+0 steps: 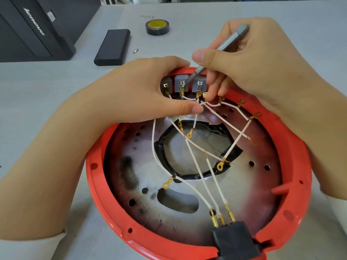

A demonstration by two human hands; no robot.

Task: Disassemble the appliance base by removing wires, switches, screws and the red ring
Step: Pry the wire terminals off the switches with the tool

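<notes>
The round appliance base lies open-side up, a red ring (298, 158) around a scorched metal plate (142, 166). Several white wires (195, 162) with brass terminals cross it from a black plug socket (234, 239) at the near rim to grey switches (181, 82) at the far rim. My left hand (142, 91) grips the far rim beside the switches, thumb inside. My right hand (249, 62) holds a grey screwdriver (221, 45), its tip down at the middle switch terminal.
On the grey table beyond the base lie a black rectangular case (112, 46), a roll of black tape (157, 27) and a small loose metal bit (135, 51). A dark computer tower (35, 29) stands at the far left.
</notes>
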